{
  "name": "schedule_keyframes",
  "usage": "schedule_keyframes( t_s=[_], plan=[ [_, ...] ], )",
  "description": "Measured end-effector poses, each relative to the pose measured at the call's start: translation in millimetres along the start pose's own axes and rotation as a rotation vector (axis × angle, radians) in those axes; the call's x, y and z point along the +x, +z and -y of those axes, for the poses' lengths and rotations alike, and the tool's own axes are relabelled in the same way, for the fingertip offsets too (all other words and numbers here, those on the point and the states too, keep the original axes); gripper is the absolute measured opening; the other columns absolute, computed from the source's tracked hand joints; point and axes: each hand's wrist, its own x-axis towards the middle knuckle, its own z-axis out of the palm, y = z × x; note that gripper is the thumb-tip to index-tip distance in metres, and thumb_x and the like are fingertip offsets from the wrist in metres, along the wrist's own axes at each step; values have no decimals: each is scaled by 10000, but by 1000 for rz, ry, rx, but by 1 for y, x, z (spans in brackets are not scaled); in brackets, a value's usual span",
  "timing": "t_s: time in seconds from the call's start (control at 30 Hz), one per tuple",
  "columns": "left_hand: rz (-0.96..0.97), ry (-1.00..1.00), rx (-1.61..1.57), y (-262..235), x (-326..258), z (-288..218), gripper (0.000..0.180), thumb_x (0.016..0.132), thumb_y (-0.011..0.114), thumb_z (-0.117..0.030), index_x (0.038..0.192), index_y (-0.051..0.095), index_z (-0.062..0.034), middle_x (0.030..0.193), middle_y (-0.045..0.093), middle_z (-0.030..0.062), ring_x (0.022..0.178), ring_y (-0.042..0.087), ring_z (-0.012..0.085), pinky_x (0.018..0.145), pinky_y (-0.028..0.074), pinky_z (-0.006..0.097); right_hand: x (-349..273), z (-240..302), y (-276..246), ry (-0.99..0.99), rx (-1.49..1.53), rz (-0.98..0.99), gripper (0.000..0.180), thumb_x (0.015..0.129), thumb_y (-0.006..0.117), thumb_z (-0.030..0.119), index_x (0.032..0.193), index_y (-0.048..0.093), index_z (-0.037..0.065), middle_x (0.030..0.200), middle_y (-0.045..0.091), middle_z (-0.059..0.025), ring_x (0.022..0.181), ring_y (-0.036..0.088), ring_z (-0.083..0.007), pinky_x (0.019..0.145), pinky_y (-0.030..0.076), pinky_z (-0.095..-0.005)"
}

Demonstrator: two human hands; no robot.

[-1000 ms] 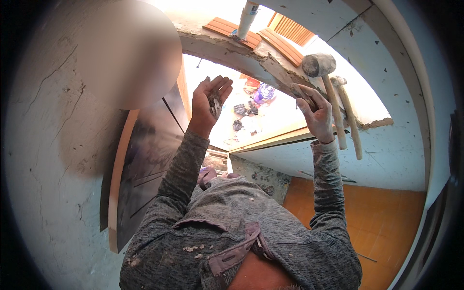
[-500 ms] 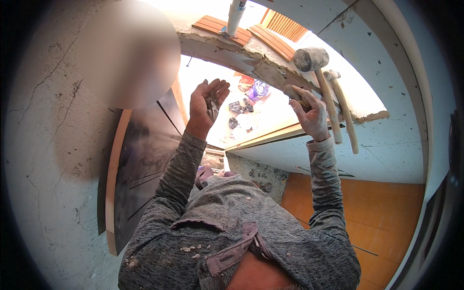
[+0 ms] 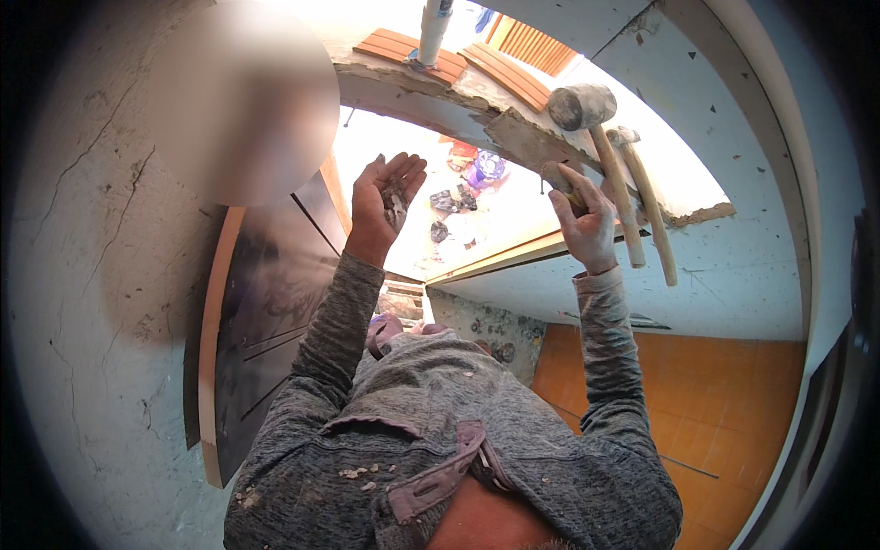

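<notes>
Although its exact kind cannot be told, one small, dusty, brown-grey piece (image 3: 560, 181) is located at two o'clock in the view, grasped between the thumb and fingers of the right hand (image 3: 591, 225). Grey-white fragments (image 3: 395, 203), a small heap, lying in the palm of the left hand (image 3: 372, 209) at eleven o'clock; fingers of this hand released, loosely extended, palm turned up. One mallet (image 3: 582, 107), thick cylindrical head, wooden handle, at one o'clock, just beyond the right hand. One hammer (image 3: 650, 215), smaller head, light wooden handle, beside the mallet at two o'clock. One ledge (image 3: 527, 137), edge rough and broken, at one o'clock. Ribbed terracotta-coloured strips (image 3: 509, 78), along the ledge between twelve and one. One pale pipe (image 3: 434, 32), at twelve. One dark panel (image 3: 275, 312), light-edged, towards nine. One wall (image 3: 82, 275), cracked, at nine, farther out. One orange-brown surface (image 3: 697, 394), at four. One grey shirt (image 3: 431, 385), worn, at six, pale crumbs (image 3: 357, 473) on its front towards seven.
</notes>
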Motion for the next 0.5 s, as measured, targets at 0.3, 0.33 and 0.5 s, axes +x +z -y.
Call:
schedule_keyframes(
  t_s=[0.3, 0.33, 0.5],
  plan=[
    [1, -23, -49, -4, 3, -2, 524, 1062, 431, -266, 1351, 446, 170, 1286, 583, 293, 1239, 594, 389, 1096, 510, 465, -16, 7, 10, 130, -19, 51, 409, 901, 758, 112, 1284, 652, 16, 1001, 703, -111, 802, 657, -130, 676, 540, -271],
    [-4, -25, -51, -5, 2, -2, 526, 1062, 430, -267, 1353, 443, 171, 1287, 582, 294, 1240, 593, 390, 1097, 509, 466, -19, 6, 11, 96, 9, 33, 408, 902, 758, 111, 1284, 652, 16, 999, 701, -105, 795, 650, -123, 674, 535, -265],
    [-6, -28, -51, -6, 3, -3, 536, 1063, 430, -269, 1366, 428, 173, 1293, 575, 295, 1250, 584, 396, 1106, 498, 469, -22, 10, 7, 92, 26, -3, 395, 905, 751, 107, 1277, 654, 14, 1009, 710, -116, 783, 661, -137, 689, 544, -277]
  ],
)
